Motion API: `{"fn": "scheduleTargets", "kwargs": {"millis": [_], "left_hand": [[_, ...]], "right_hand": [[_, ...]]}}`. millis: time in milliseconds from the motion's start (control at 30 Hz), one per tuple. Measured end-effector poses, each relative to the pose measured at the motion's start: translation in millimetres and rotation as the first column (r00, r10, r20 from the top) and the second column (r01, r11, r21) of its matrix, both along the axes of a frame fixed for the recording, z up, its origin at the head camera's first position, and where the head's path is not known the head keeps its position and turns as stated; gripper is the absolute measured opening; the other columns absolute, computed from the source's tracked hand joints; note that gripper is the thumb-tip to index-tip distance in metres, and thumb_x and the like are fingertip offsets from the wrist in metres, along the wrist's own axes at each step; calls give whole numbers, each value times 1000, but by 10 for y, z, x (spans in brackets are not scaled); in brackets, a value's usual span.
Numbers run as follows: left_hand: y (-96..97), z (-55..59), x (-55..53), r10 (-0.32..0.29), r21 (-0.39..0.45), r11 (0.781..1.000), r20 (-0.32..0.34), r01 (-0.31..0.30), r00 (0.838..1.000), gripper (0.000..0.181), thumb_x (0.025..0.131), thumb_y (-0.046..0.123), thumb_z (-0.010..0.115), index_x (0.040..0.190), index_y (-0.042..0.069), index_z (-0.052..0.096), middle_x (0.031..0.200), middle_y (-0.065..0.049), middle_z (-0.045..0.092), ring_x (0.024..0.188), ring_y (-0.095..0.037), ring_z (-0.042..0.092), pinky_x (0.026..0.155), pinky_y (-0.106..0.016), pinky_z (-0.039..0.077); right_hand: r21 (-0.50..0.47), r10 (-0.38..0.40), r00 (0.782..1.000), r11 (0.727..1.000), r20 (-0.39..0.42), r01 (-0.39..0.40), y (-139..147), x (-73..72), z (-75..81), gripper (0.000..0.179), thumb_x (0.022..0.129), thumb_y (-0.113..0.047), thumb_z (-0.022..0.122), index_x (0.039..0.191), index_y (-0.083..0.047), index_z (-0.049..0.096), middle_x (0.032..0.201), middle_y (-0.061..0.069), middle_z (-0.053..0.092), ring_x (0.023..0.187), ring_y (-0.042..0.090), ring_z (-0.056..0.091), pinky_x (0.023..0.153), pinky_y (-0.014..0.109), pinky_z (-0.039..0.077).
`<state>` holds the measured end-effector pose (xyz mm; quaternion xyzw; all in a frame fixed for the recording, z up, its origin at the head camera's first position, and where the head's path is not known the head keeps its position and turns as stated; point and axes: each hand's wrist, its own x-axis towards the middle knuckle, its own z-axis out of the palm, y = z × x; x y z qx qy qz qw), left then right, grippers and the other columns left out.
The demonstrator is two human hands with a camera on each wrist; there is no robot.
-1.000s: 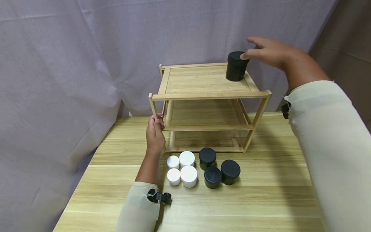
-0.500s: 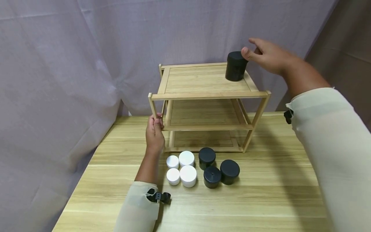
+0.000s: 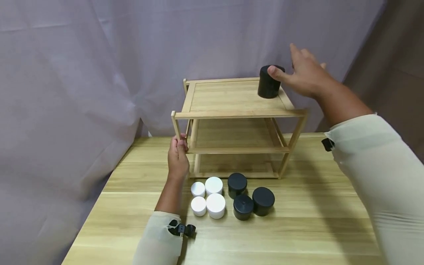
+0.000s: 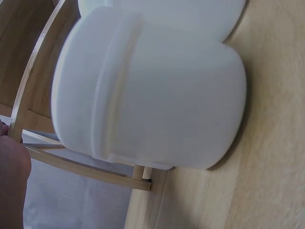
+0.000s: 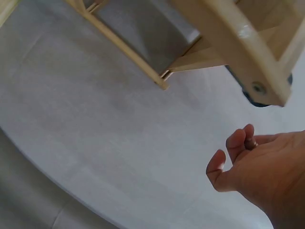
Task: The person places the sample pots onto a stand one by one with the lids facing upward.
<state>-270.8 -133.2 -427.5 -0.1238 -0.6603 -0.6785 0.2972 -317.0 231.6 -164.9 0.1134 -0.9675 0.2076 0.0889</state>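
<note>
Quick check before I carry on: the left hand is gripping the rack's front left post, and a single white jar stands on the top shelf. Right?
One thing is off: the jar on the top shelf is black, not white, as the head view shows. The left hand does grip the front left post.

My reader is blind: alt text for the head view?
The left hand grips a wooden rack; the right hand is raised beside a black jar on top. Four white jars and three black jars stand in front.

Atop the wooden rack (image 3: 225,97), room lies left of the black lidded jar (image 3: 267,88); white jars (image 3: 215,207) obstruct the lower-left front.
</note>
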Motion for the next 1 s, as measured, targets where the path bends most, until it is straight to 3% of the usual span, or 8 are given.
{"fn": "scheduleTargets", "kwargs": {"millis": [233, 400, 567, 667, 800, 1000], "left_hand": [[-11, 16, -13, -12, 0, 1000, -24, 12, 1000, 58, 113, 36, 39, 131, -17, 53, 88, 1, 47, 81, -9, 46, 75, -20, 42], [-11, 22, -42, -14, 3, 1000, -39, 14, 999, 67, 110, 44, 40, 131, -19, 53, 88, 0, 47, 81, -9, 46, 74, -20, 42], [-17, 42, -52, 3, -2, 1000, -37, -3, 999, 55, 114, 34, 39, 131, -16, 54, 88, 1, 47, 82, -9, 47, 75, -21, 43], [-24, 49, -44, 9, -6, 1000, -33, -9, 999, 50, 115, 28, 38, 131, -16, 54, 89, 0, 47, 82, -9, 47, 75, -21, 44], [-29, 53, -33, 6, -6, 1000, -34, -7, 999, 53, 113, 31, 39, 131, -17, 54, 89, 0, 48, 82, -9, 47, 75, -21, 44], [-24, 58, -43, 6, -1, 1000, -37, -6, 999, 56, 113, 34, 39, 131, -17, 54, 88, 1, 48, 82, -9, 48, 75, -20, 44]], "right_hand": [[-83, -7, 997, 997, -80, 1, -106, 98, 24, 127, 93, -95, 37, 174, -12, -15, 178, 34, 1, 169, 51, -4, 123, 86, -10], [-110, 0, 989, 994, -147, -17, -185, 186, 27, 130, 91, -96, 41, 175, -13, -11, 173, 34, 10, 165, 50, 7, 123, 79, -4], [-54, 31, 984, 998, -175, -41, -279, 264, 1, 128, 91, -97, 37, 176, -10, -5, 165, 34, 19, 151, 49, 18, 106, 65, 8], [8, 45, 985, 999, -166, -44, -332, 306, -33, 127, 92, -96, 33, 175, -8, -5, 165, 34, 20, 146, 50, 20, 99, 62, 11], [47, 60, 983, 997, -172, -53, -391, 368, -64, 124, 95, -95, 32, 175, -7, -3, 164, 35, 23, 141, 49, 24, 99, 64, 12], [29, 106, 972, 994, -209, -102, -445, 472, -114, 124, 93, -96, 28, 176, -7, 6, 161, 37, 27, 140, 50, 27, 102, 65, 10]]}}
